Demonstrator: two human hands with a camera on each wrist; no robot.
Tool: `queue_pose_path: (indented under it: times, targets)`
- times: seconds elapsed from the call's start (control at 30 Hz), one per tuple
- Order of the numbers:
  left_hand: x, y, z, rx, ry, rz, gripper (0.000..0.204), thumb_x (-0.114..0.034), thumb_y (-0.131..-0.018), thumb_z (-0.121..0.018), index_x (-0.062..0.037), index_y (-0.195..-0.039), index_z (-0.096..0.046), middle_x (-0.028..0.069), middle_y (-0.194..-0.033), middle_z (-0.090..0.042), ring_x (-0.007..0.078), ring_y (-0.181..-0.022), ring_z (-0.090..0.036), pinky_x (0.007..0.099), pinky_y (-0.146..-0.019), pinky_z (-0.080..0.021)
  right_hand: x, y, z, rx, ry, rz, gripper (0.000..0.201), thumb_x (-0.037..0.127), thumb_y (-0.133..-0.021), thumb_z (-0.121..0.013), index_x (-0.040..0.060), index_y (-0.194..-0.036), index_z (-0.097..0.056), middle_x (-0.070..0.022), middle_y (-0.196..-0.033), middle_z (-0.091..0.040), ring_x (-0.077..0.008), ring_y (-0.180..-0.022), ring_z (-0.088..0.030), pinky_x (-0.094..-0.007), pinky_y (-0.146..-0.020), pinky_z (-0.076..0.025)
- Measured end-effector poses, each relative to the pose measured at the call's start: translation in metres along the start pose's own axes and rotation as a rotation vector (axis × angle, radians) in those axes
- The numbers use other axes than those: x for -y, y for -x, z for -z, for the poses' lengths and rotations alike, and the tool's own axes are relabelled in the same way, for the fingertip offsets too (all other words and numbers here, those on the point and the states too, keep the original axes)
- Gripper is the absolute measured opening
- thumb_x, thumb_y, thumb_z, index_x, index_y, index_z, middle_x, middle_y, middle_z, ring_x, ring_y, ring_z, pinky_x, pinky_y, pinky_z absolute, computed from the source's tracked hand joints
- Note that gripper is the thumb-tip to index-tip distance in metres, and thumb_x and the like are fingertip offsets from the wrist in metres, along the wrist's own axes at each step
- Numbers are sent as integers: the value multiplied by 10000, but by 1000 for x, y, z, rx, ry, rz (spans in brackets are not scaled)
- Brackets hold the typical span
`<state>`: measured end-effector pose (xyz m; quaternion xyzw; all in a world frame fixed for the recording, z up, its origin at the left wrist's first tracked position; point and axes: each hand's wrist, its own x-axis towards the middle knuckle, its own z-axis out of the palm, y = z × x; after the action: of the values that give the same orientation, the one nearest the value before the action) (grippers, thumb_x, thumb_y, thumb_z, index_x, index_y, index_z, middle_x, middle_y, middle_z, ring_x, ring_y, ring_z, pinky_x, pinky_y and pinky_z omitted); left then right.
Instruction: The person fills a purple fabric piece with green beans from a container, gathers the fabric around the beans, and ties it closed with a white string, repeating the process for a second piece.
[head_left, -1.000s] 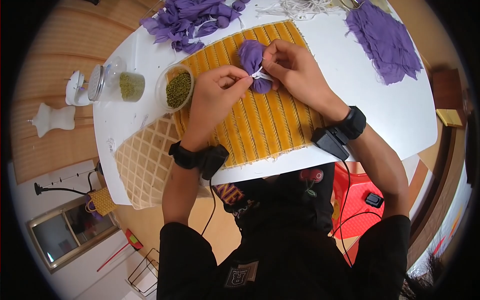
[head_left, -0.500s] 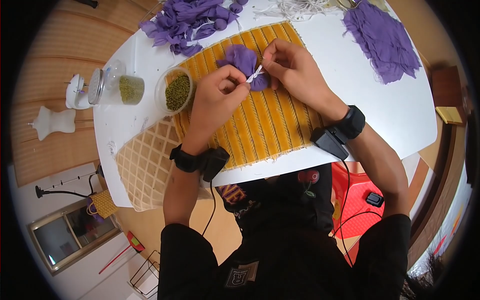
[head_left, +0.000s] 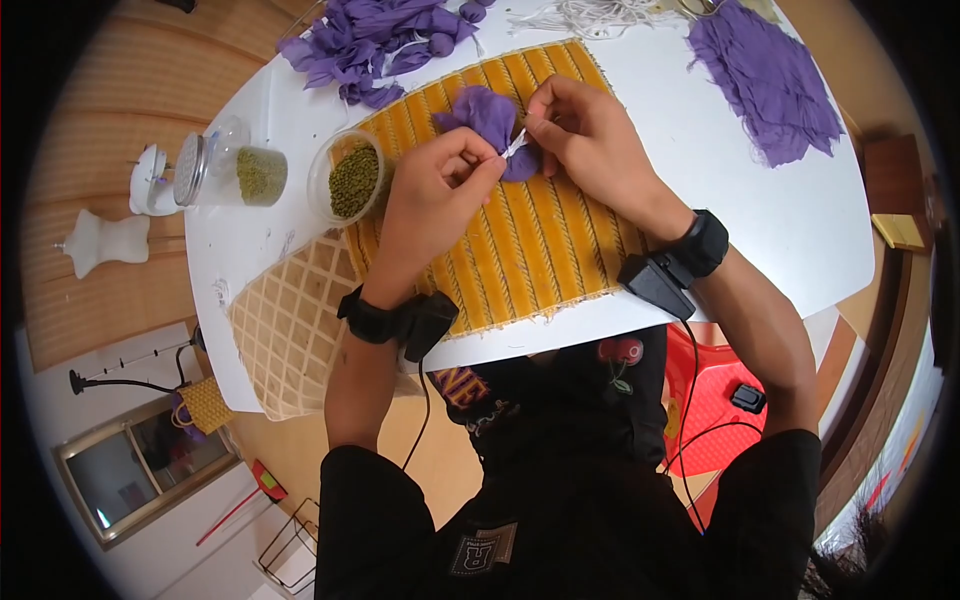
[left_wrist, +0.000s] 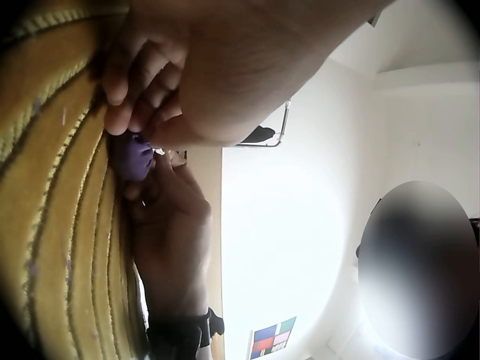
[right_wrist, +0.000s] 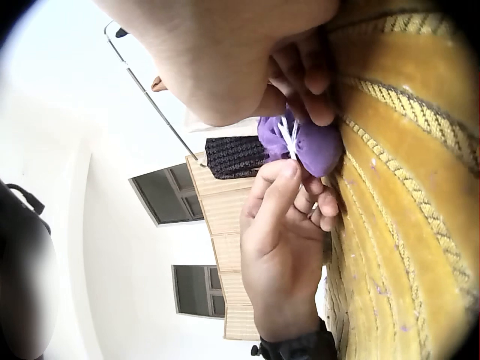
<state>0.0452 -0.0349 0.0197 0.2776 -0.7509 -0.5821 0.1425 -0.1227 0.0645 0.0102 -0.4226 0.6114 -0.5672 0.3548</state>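
Observation:
A small purple cloth bundle [head_left: 482,112] lies on the yellow striped mat [head_left: 520,260], its neck wound with white string [head_left: 516,146]. My left hand [head_left: 437,195] pinches the string between thumb and index finger on the bundle's near left side. At the other side my right hand [head_left: 600,150] pinches with thumb and forefinger at the string's upper right end. The right wrist view shows the rounded, filled end of the bundle [right_wrist: 319,150] below the crossed string. In the left wrist view the bundle [left_wrist: 135,159] is partly covered by fingers.
Left of the mat stand a clear bowl of green beans [head_left: 355,182] and a jar [head_left: 262,175] lying on its side. Purple cloth pieces [head_left: 385,40] pile up behind, beside loose white strings [head_left: 590,15]. More purple cloth [head_left: 770,85] lies at the right.
The bundle's loose cloth top has tipped over to the left. The string's crossing stretched between my hands, then the left fingers moved slightly right, closer to the knot.

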Motion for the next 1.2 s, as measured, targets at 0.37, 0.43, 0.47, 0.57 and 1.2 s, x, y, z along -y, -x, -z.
queue_pose_path:
  times: [0.37,0.43,0.47,0.57,1.2]
  targets:
    - [-2,3,3,58,-175,-18,64,-37,-903,-627,-20,-849,-598,-58,-650,-545,-14,-575,-468,153,-533,-339,-1,-3,2,-65,-21,-89,80,49,-915,-556,-17,-871,-563,-74,-741,-644,-121,-531,-588,-266,-507,-470]
    - [-2,3,2,61,-181,-14,56,-37,-902,-629,-17,-857,-603,-54,-661,-553,-10,-583,-477,154,-539,-351,-4,-6,5,-13,-33,-79,94,66,-920,-566,-21,-885,-565,-72,-742,-642,-112,-536,-589,-257,-505,-472]
    - [-1,3,1,51,-132,-19,49,-42,-903,-630,-13,-869,-610,-49,-674,-562,-5,-594,-489,158,-548,-367,-5,-6,8,-12,-30,-75,94,66,-920,-566,-21,-885,-565,-72,-742,-642,-112,-536,-589,-257,-505,-472]
    - [2,1,-1,15,-59,-32,68,-50,-894,-642,-4,-853,-611,-50,-655,-556,-6,-577,-481,170,-526,-357,-5,-9,10,26,-58,-69,124,93,-932,-562,-30,-925,-578,-67,-742,-638,-102,-547,-589,-250,-502,-473]
    - [0,0,-1,-226,90,-81,158,-168,-984,-477,-36,-938,-549,42,-834,-614,94,-586,-596,224,-475,-407,39,-24,9,138,616,-1,258,199,-790,-765,-14,-881,-653,-69,-643,-633,-92,-576,-563,-252,-526,-413]
